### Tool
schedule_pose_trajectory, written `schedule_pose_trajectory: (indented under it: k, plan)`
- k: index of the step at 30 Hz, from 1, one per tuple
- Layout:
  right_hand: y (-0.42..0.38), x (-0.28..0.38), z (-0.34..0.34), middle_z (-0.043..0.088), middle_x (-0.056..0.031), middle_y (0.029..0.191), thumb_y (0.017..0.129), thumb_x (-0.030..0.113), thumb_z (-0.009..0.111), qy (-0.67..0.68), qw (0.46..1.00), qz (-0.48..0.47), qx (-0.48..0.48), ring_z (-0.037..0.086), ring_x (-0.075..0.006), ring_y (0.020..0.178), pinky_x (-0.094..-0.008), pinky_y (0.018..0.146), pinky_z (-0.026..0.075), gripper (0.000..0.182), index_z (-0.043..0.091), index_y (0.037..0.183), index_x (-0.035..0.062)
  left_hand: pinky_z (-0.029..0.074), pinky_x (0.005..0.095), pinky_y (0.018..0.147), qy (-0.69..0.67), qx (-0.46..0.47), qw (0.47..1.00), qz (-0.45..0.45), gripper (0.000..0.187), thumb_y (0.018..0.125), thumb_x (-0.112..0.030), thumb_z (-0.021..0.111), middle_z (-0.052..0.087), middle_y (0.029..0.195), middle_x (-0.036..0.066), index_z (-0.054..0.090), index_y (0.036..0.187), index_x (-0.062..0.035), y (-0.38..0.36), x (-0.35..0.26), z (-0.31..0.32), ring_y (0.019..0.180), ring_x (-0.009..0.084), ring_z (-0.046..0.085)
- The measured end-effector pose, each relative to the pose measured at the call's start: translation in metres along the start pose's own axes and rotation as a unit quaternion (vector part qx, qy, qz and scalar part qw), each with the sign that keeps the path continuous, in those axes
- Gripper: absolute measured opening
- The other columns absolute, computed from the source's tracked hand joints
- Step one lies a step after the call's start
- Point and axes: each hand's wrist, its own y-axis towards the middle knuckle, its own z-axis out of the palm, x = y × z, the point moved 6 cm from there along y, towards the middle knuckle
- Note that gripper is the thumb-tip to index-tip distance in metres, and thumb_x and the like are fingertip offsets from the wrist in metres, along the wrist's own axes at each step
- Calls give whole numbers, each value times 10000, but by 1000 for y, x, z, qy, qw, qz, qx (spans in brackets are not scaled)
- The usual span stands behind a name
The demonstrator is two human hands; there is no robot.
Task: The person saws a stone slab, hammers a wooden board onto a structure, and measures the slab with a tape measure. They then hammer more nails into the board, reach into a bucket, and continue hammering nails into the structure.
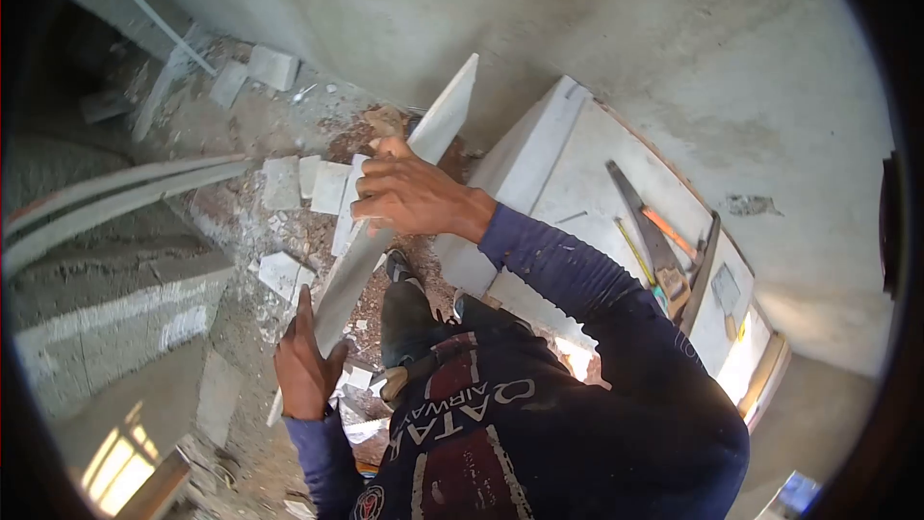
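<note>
- Your right hand (416, 195) is gripping the board (447, 118) from above.
- Your left hand (306, 368) is grasping its near end, index finger extending.
- A saw (645, 224) is lying to your right.

One right hand (412, 195) showed toward ten o'clock, one left hand (306, 371) toward eight. One long pale board (449, 119), two shoes (397, 266); one saw (655, 247), one orange-handled tool (671, 233) (both lay toward three).

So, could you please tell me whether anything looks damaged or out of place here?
Yes: irregular pale pieces litter the floor near the held board, and a dark, rough patch interrupts the otherwise plainer wall.
</note>
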Motion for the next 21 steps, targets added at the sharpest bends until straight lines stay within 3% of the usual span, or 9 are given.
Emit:
schedule_pose_trajectory:
  k: [1,4,5,7,9,11,15,20,21]
  plan:
    - [-6,-6,-1,632,32,779,759,295,780,-7,1000,25,0,594,-160,914,-460,947,344,176,738,892,188,549,482,823,-40,37,997,45,698,753,-20,770,688,1064,285,518,1403,-16,17,2,8,960,486,671]
    - [-31,-16,-1,668,-2,993,762,270,779,-8,996,79,52,584,-201,1097,-484,1125,273,251,738,988,168,554,477,783,-80,70,975,195,509,821,-24,699,692,1037,285,593,1318,8,57,10,36,912,466,685]
    - [-41,-19,-15,658,-13,1078,761,273,783,-53,991,119,1,562,-213,1154,-482,1123,276,303,729,1045,182,552,480,752,-86,37,975,202,385,853,-19,648,693,1014,275,645,1237,10,62,7,42,873,452,687]
    - [-62,-17,-61,605,-39,1282,764,253,801,-105,966,222,-81,499,-238,1270,-471,1135,271,459,683,1205,204,550,484,742,-96,49,971,214,385,854,-22,647,692,991,268,644,1238,2,76,-2,52,854,451,684]
    - [-120,-31,-108,642,-86,1233,835,159,792,-67,912,344,-214,568,-284,1192,-432,1053,409,442,649,1252,137,538,478,769,-136,55,972,185,358,861,-49,652,689,985,268,654,1216,-3,83,-11,61,890,459,676]
    - [-219,-40,-132,660,-129,1172,897,164,750,-65,778,544,-307,642,-269,1048,-378,898,524,385,636,1250,62,536,479,769,-128,60,976,166,365,857,-50,654,686,993,262,656,1220,-11,89,-14,79,897,456,672]
    - [-372,-26,-168,650,-134,1180,882,149,753,-227,721,598,-267,645,-261,986,-361,817,543,426,626,1277,51,514,506,729,-168,30,967,187,363,838,-33,647,655,933,232,660,1201,-23,88,-44,96,836,456,637]
    - [-440,-25,-186,641,-173,1168,873,279,717,-252,623,715,-194,649,-277,958,-409,826,533,491,620,1270,6,524,498,773,-243,64,954,161,467,820,-14,629,664,997,242,626,1286,-41,91,-53,125,903,467,633]
    - [-437,-29,-185,673,-164,1037,868,324,713,-273,617,717,-176,657,-276,885,-411,808,524,525,618,1270,1,526,490,791,-256,75,951,156,467,817,-8,633,672,998,232,635,1283,-44,92,-57,128,916,456,637]
